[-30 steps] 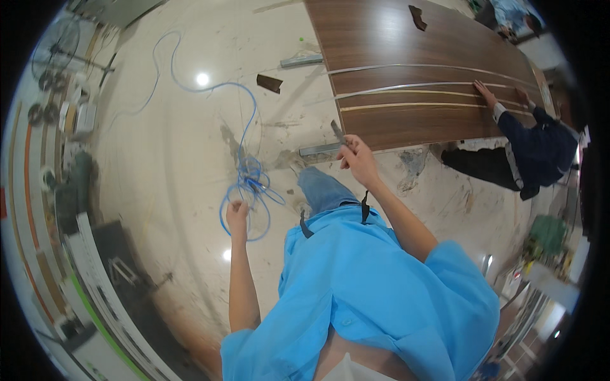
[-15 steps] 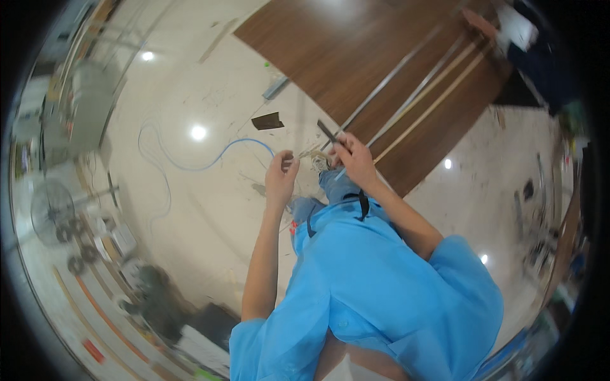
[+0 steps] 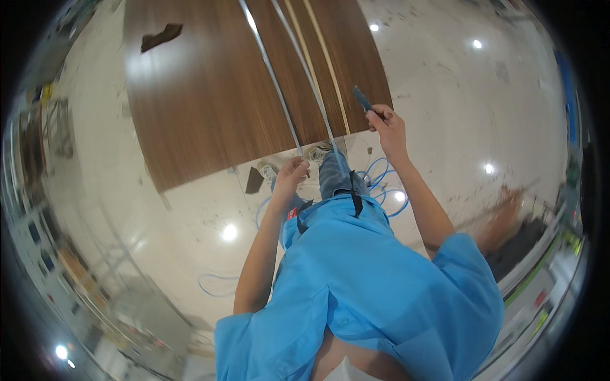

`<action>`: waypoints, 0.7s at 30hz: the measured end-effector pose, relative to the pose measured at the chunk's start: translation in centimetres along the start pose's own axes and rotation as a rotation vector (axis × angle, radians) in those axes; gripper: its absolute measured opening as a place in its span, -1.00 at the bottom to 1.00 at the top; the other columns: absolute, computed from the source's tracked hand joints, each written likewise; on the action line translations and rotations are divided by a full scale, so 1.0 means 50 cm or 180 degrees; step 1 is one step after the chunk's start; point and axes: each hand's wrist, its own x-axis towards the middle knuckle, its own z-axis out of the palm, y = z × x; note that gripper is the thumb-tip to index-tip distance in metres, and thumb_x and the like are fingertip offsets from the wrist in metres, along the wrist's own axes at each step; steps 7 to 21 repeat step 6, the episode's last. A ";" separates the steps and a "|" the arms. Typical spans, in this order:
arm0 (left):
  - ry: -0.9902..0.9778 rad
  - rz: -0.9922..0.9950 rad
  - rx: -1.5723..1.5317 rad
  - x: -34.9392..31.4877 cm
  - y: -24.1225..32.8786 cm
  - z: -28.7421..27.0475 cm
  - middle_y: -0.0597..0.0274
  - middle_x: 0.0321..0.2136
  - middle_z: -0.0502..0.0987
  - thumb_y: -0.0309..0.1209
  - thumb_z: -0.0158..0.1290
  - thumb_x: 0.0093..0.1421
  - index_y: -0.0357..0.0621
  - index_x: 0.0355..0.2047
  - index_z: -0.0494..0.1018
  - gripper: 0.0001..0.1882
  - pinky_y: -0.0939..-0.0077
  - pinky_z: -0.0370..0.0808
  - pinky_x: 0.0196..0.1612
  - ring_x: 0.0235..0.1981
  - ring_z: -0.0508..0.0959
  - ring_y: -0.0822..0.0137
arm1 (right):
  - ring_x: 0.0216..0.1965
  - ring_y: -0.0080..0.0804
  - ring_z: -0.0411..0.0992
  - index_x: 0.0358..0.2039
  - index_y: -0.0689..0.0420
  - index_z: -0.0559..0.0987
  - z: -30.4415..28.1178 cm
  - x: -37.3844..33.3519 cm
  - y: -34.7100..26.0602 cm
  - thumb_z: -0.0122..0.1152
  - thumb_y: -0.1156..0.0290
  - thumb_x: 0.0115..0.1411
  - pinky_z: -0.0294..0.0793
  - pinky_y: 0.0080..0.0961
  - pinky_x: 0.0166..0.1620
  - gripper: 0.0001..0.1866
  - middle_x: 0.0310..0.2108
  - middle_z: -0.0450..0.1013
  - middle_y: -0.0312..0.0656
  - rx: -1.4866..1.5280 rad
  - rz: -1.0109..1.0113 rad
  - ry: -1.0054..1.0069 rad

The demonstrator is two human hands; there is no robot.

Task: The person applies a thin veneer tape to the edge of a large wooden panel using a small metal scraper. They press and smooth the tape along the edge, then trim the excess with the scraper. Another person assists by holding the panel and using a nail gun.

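Note:
My right hand [image 3: 389, 130] is closed round a dark, flat, narrow blade-like tool [image 3: 362, 98], its free end pointing up and left. It is just off the right corner of a brown wood-grain board [image 3: 197, 108]. My left hand [image 3: 292, 178] is at the board's near edge, fingers pinched together. The near end of a silvery strip [image 3: 273, 79] meets those fingertips; whether they grip it I cannot tell. A small dark bit shows beside the fingers. A second silvery strip [image 3: 308, 76] runs past the board's near edge, towards my legs.
Two pale yellowish strips [image 3: 327, 60] lie on the board to the right of the silvery ones. A dark brown scrap [image 3: 161, 38] is at its far left. Another scrap [image 3: 254, 181] lies on the floor near my feet. Blue hose [image 3: 391, 184] loops behind my legs.
My view has turned, so the board now lies straight ahead instead of to the upper right. The other person at the board is out of view. My right hand still holds the dark tool.

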 end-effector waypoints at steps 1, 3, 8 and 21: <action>-0.0109 0.0008 0.0260 0.005 0.006 -0.012 0.12 0.03 0.57 -0.05 0.13 0.39 -0.34 0.25 0.35 -0.35 0.43 0.43 0.11 0.03 0.55 0.31 | -0.37 -0.65 0.46 -0.10 0.22 0.67 -0.001 -0.028 0.016 0.31 0.35 0.33 0.47 -0.65 -0.26 -0.77 -0.38 0.55 -0.34 -0.0137 0.0009 0.0211; -0.0343 -0.0007 0.0839 0.005 0.017 -0.047 0.12 0.03 0.57 -0.05 0.13 0.39 -0.32 0.25 0.35 -0.35 0.41 0.44 0.11 0.04 0.56 0.31 | -0.37 -0.65 0.47 -0.08 0.21 0.67 0.012 -0.104 0.058 0.32 0.34 0.33 0.49 -0.65 -0.25 -0.76 -0.38 0.56 -0.33 -0.0344 -0.0036 0.0629; -0.0710 -0.0176 0.0914 -0.007 0.023 -0.103 0.12 0.04 0.58 -0.01 0.15 0.37 -0.27 0.32 0.31 -0.29 0.33 0.42 0.17 0.08 0.56 0.28 | -0.33 -0.63 0.50 -0.07 0.17 0.68 0.058 -0.214 0.143 0.39 0.31 0.27 0.56 -0.64 -0.13 -0.72 -0.34 0.59 -0.29 0.0020 0.0377 0.1352; -0.0710 -0.0176 0.0914 -0.007 0.023 -0.103 0.12 0.04 0.58 -0.01 0.15 0.37 -0.27 0.32 0.31 -0.29 0.33 0.42 0.17 0.08 0.56 0.28 | -0.33 -0.63 0.50 -0.07 0.17 0.68 0.058 -0.214 0.143 0.39 0.31 0.27 0.56 -0.64 -0.13 -0.72 -0.34 0.59 -0.29 0.0020 0.0377 0.1352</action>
